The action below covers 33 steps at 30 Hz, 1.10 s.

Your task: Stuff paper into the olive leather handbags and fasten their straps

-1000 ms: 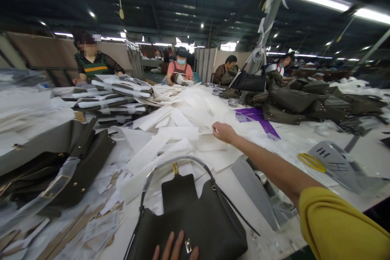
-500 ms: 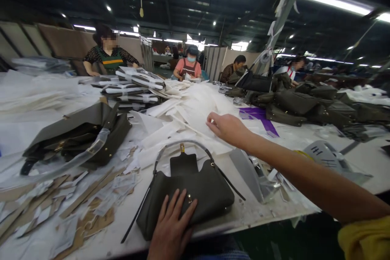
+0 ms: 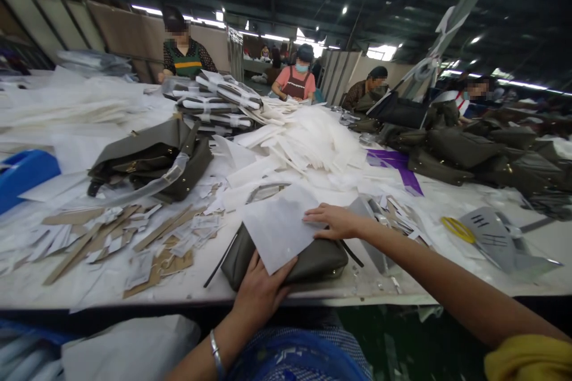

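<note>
A dark olive handbag [image 3: 324,261] lies on the table right before me. A white paper sheet [image 3: 277,227] slants across its top and hides the flap and clasp; part of the handle shows behind it. My left hand [image 3: 263,286] rests on the bag's front with fingers spread, some tips covered by the sheet's lower corner. The sheet's right edge is in the fingers of my right hand [image 3: 333,221], just above the bag. A thin dark strap sticks out on either side of the bag.
Left lie another olive handbag [image 3: 149,158], cardboard scraps [image 3: 172,265] and a blue object [image 3: 33,175]. A heap of white sheets [image 3: 317,140] rises behind. Rightward are yellow-handled scissors [image 3: 458,230] and piled olive bags [image 3: 473,149]. Several co-workers sit beyond.
My right hand has come back from the paper heap with a white sheet, which now covers the bag's top. My left hand stays on the bag. The view has shifted.
</note>
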### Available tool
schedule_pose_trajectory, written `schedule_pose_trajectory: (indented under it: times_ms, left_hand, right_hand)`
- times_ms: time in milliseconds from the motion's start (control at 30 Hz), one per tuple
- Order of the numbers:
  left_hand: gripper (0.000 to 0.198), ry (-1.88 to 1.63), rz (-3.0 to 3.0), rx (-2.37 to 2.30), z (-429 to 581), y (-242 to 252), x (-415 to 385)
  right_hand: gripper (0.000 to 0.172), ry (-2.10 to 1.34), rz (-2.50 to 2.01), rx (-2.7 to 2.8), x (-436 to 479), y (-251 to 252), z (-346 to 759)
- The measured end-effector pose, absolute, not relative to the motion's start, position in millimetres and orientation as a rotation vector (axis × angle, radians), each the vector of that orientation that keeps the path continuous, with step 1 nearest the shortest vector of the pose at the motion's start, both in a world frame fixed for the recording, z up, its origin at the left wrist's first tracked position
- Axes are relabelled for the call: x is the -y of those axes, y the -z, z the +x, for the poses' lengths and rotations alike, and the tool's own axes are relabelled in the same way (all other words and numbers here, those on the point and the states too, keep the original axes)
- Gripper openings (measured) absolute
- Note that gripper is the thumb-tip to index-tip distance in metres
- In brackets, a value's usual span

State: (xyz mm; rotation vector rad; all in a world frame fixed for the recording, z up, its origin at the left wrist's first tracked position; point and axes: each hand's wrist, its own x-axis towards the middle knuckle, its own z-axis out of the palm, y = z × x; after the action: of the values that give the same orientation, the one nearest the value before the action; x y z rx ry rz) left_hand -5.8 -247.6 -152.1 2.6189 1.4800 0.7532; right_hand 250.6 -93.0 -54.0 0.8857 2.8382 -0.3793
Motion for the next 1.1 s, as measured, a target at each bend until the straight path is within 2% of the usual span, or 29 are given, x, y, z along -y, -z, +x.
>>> schedule_pose_trajectory:
  times_ms: [67, 133, 233, 400, 500, 633, 733, 800, 1100]
  left_hand:
    - [0.065, -0.723, 2.610, -1.485, -6, 148, 248]
    - [0.065, -0.703, 2.599, -1.498, -6, 145, 248]
    - [0.062, -0.710, 2.601, -1.508, -5, 145, 250]
    - [0.042, -0.803, 2.687, -1.552, -5, 164, 251]
    - [0.045, -0.825, 2.737, -1.581, -5, 174, 250]
    - [0.053, -0.675, 2.701, -1.497, -7, 162, 253]
    - [0.057, -0.573, 2.668, -1.412, -7, 145, 261]
    - [0.058, -0.564, 2.681, -1.370, -5, 140, 268]
    - [0.041, -0.562, 2.794, -1.474, 0, 167, 277]
  right_hand:
    - [0.041, 0.255, 0.805, -2.831, 92, 58, 242]
    - [0.037, 0.159, 0.802, -2.791, 94, 56, 233]
    - [0.041, 0.135, 0.942, -2.722, 103, 50, 222]
    - [0.045, 0.273, 0.937, -2.673, 122, 47, 206]
    - [0.046, 0.219, 0.961, -2.725, 133, 55, 198]
    - [0.051, 0.168, 1.000, -2.880, 143, 70, 195]
    - [0.060, 0.243, 1.152, -2.840, 157, 79, 195]
    - [0.058, 0.307, 1.249, -2.763, 170, 83, 192]
    - [0.056, 0.475, 1.296, -2.748, 202, 92, 175]
